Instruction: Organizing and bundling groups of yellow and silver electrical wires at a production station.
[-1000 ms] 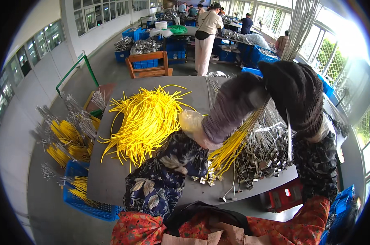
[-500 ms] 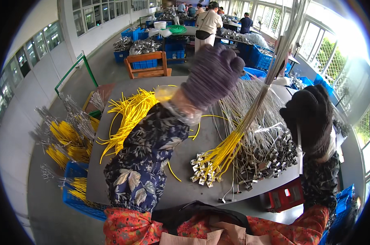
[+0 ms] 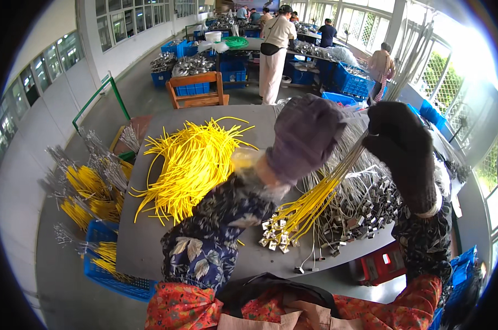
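A long bundle of grey wires with yellow sleeves [image 3: 320, 196] leans up across the table to the upper right. Its lower ends carry small silvery metal clips [image 3: 276, 235] resting on the tabletop. My right hand [image 3: 404, 157], in a dark glove, is closed around the bundle above the yellow part. In a purple glove, my left hand [image 3: 307, 137] is curled into a fist just left of the bundle; what its fingers hold, if anything, is hidden. Loose yellow sleeves [image 3: 191, 168] lie heaped beside my left forearm. Under the bundle spread grey wires with dark square ends [image 3: 370, 206].
At left, a blue crate [image 3: 103, 236] and several yellow-sleeved bundles [image 3: 89, 181] stand beside the grey table [image 3: 150, 242]. A wooden chair [image 3: 196, 88] is across the table. A red box [image 3: 382, 265] sits below its right front edge. People work at farther tables among blue crates.
My right hand has moved up and left onto the bundle. My left hand has come down and right, uncovering more of the yellow heap. The bundle's top tilts farther right.
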`<state>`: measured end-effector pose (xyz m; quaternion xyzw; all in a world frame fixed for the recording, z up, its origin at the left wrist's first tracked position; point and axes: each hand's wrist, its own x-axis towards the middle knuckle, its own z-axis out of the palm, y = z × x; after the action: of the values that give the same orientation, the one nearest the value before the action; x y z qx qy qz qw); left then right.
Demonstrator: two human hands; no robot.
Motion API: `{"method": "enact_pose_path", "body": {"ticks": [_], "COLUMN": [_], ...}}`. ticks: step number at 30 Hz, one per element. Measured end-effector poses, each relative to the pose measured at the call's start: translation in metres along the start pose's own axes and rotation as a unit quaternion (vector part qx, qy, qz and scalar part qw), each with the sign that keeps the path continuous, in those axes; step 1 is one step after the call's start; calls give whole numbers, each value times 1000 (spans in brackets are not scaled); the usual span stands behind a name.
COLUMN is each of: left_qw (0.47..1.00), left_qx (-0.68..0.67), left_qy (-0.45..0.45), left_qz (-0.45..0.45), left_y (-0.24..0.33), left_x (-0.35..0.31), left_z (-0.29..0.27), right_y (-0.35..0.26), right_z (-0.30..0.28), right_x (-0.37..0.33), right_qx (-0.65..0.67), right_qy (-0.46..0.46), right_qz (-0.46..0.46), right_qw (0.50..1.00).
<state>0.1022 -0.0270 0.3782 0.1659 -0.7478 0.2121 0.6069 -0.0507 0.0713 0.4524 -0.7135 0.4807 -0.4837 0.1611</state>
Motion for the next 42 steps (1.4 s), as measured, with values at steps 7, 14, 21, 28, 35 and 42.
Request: {"method": "enact_pose_path", "body": {"ticks": [7, 14, 21, 28, 35, 42], "left_qw": [935, 971, 861, 664, 828, 454], "left_qx": [-301, -220, -468, -651, -510, -813], "left_qy": [-68, -77, -75, -29, -120, -184], "left_qz": [-177, -54, -185, -367, -198, -314], "left_y": [33, 45, 60, 43, 28, 5], "left_x": [29, 16, 2, 26, 36, 45], "left_z": [-23, -26, -10, -5, 13, -2], "right_y": [3, -8, 1, 1, 3, 10], "right_z": [-11, -27, -34, -34, -44, -48], "right_x": [-4, -1, 11, 16, 10, 10], "right_qx": [-173, -26, -464, -455, -451, -329], "right_qy": [22, 21, 56, 99, 71, 65], "right_qz": [-202, -14, -419, -494, -422, -411], "right_qw": [964, 999, 778, 734, 783, 847]}}
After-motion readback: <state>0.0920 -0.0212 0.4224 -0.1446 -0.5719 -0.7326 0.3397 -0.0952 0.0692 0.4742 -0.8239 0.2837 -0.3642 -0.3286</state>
